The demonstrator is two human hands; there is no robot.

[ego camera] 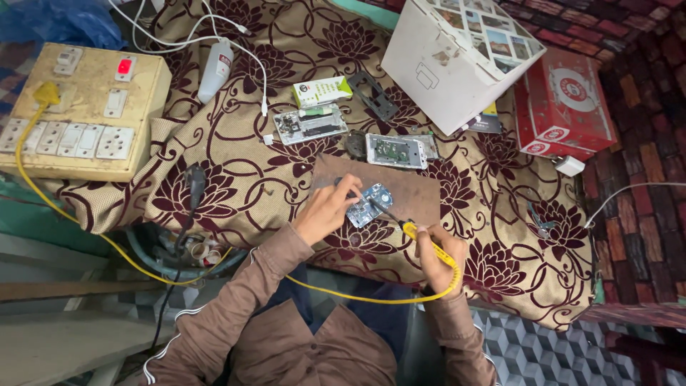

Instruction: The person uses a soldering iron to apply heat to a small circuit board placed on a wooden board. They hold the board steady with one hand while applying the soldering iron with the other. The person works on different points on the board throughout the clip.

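My left hand (327, 209) presses down on a small blue circuit board (370, 204) that lies on a brown wooden board (411, 191). My right hand (441, 259) grips a yellow-handled soldering iron (423, 239), its dark tip resting on the circuit board. The iron's yellow cord (78, 225) loops back under my arms to a plug in the beige switchboard (82, 111) at the left.
On the floral cloth (243, 179) lie two opened phone bodies (311, 123) (395, 151), a green-and-white small box (321, 91), a white tube (215, 70), white cables, a white carton (457, 61), a red box (563, 104) and a white charger (569, 166).
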